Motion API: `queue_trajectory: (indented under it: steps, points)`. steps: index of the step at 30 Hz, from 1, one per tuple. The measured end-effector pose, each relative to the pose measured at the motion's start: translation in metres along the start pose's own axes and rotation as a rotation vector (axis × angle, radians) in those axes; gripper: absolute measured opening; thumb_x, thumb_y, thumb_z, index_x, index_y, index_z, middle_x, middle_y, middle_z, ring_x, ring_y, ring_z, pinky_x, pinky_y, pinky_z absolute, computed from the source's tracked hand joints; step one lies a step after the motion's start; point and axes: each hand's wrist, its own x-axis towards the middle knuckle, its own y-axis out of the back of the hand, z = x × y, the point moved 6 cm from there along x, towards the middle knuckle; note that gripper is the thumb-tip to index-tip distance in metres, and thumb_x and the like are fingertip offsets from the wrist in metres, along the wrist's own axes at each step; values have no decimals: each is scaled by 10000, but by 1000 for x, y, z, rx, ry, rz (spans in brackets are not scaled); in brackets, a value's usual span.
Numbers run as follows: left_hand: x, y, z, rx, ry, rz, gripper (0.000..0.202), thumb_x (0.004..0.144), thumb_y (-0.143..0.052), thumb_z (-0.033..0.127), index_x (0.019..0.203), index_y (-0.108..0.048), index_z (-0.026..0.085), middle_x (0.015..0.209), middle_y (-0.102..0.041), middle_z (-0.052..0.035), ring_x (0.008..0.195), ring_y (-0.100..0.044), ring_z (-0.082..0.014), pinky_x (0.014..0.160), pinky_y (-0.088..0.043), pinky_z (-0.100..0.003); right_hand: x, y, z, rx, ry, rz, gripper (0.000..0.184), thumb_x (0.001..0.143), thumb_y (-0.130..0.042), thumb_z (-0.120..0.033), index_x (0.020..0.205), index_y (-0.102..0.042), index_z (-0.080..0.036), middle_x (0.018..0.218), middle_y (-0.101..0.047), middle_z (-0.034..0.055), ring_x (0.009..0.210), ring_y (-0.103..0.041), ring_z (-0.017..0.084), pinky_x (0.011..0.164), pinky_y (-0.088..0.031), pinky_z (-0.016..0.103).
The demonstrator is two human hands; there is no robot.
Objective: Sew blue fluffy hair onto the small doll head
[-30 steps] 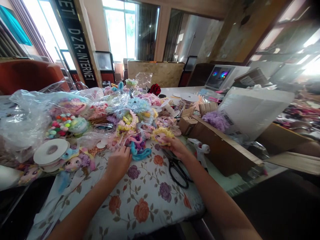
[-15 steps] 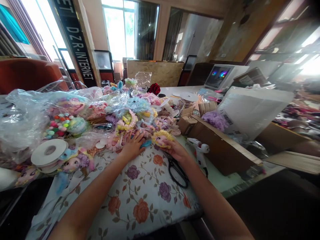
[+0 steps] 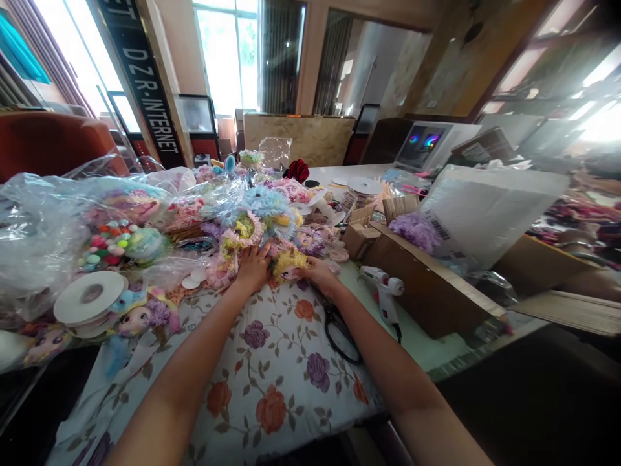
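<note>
My right hand [image 3: 321,277] pinches the edge of a doll face with curly yellow hair [image 3: 289,266], held low at the near side of the pile. Just left of it lies my left hand [image 3: 253,270], palm down with fingers stretched out over pink ruffled pieces [image 3: 220,270]. A yellow piece with a pink frilled edge [image 3: 245,230] sits beyond those fingers. Black-handled scissors [image 3: 336,335] rest on the floral cloth [image 3: 262,362], partly behind my right forearm. The white glue gun [image 3: 388,294] stands to the right of that arm.
A cardboard box [image 3: 412,285] with a purple fluffy piece [image 3: 414,232] and a white mailing bag [image 3: 490,207] is on the right. Ribbon spools [image 3: 87,298], pompoms [image 3: 111,243] and clear plastic bags [image 3: 39,226] crowd the left. A dark red rose [image 3: 297,170] lies farther back.
My right hand has moved left with the doll face, bringing it close to my left hand. My left hand has slid slightly forward and left; the blue piece beside it no longer shows.
</note>
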Motion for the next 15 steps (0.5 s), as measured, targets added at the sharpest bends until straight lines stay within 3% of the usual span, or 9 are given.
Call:
queue_trajectory:
  steps: [7,11,14,15]
  points:
    - [-26,20,2,5,-74,17,307,854,-537,309,1120,-636,193,1547,-249,-18,1401,-194,-362,1137,-211,-532,-1,5,2,-257,44,148,410,590,-741,-363,888,-556,-151,783,-652,27,667,-600,164,570,-495,267]
    - [-37,24,6,6,-65,20,390,894,-480,391,1222,-574,203,1541,-264,-26,1421,-125,-362,1139,-166,-567,-12,6,-10,-431,105,268,466,635,-704,-363,1008,-527,-147,929,-645,92,848,-604,241,712,-497,346]
    - [-46,26,13,3,-40,15,476,893,-464,447,1293,-511,194,1538,-270,-53,1417,-127,-378,1131,-137,-604,-25,-2,-31,-603,211,310,538,689,-680,-335,1150,-488,-137,1096,-599,170,1032,-551,314,863,-431,418]
    - [-49,28,17,2,-46,2,475,895,-466,424,1303,-500,183,1538,-266,-66,1418,-137,-371,1138,-140,-587,-31,-8,-39,-830,287,326,522,752,-629,-378,1179,-480,-117,1080,-599,195,1022,-558,331,854,-429,431]
